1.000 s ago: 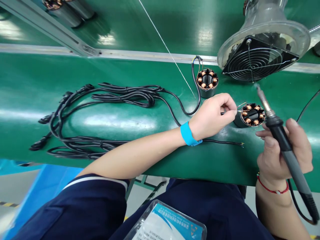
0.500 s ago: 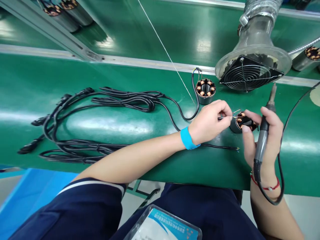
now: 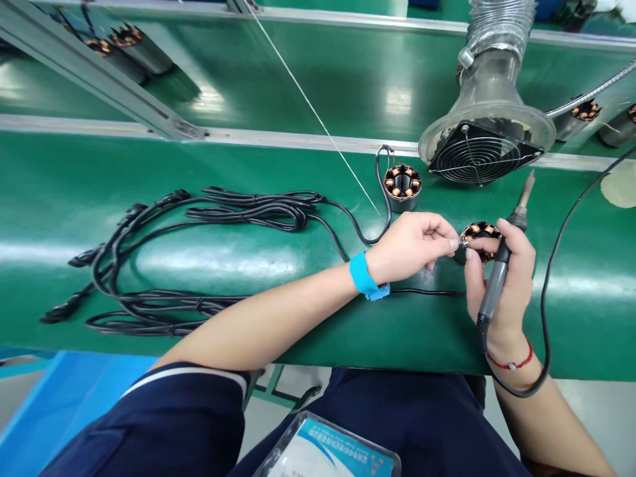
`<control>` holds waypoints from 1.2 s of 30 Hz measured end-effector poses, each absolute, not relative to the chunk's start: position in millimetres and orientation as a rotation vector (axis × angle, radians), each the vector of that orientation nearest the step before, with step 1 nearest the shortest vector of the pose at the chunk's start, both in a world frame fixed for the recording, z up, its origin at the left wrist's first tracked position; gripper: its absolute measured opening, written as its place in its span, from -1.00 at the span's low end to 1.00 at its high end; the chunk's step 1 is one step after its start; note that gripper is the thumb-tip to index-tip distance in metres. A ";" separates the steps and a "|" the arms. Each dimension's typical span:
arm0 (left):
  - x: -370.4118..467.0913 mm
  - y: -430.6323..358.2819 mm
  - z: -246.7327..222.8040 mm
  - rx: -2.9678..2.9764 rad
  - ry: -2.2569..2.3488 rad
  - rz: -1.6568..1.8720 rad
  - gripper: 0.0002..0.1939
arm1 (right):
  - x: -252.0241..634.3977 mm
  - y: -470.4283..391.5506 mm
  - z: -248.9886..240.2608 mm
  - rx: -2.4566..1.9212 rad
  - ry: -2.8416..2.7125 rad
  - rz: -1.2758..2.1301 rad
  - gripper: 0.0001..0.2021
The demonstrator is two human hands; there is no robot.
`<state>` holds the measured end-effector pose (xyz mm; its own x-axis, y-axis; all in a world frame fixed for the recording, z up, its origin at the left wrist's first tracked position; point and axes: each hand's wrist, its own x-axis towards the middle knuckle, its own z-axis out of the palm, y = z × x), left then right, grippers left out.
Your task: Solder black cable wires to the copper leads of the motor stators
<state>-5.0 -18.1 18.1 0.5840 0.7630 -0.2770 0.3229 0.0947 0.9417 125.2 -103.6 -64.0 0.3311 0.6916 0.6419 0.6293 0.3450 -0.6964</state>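
Observation:
My left hand (image 3: 415,246) is closed, pinching the thin wire ends of a black cable at the left edge of a motor stator (image 3: 479,232) with copper windings. A soldering iron (image 3: 497,278) is held in my right hand (image 3: 511,285), its tip pointing up and away from the stator. The thumb and index finger of that hand meet near the same wires and partly cover the stator. Behind my left hand stands a second stator (image 3: 403,192), upright, with a black cable (image 3: 381,179) joined to it.
Coiled black power cords (image 3: 253,205) lie at the left of the green bench (image 3: 298,265). A fume extractor with a fan grille (image 3: 479,156) hangs at the upper right. More stators (image 3: 149,53) stand on the rear shelf. A thin white cord (image 3: 318,116) slants down to the bench.
My right hand with the iron has moved left, its thumb and index finger now closer to the wires at my left fingertips. The view has shifted slightly.

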 end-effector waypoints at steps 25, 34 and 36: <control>-13.9 -15.8 -3.7 2.711 0.397 1.064 -0.87 | 145.0 -102.0 -59.1 -1.107 -1.304 0.361 -0.49; -14.3 -11.1 -2.4 2.467 0.497 0.997 -0.90 | 167.9 -102.9 -59.5 -1.194 -1.630 0.382 -0.47; -13.8 -12.3 -4.0 2.543 0.467 1.000 -0.91 | 159.7 -98.2 -60.5 -1.240 -1.633 0.313 -0.49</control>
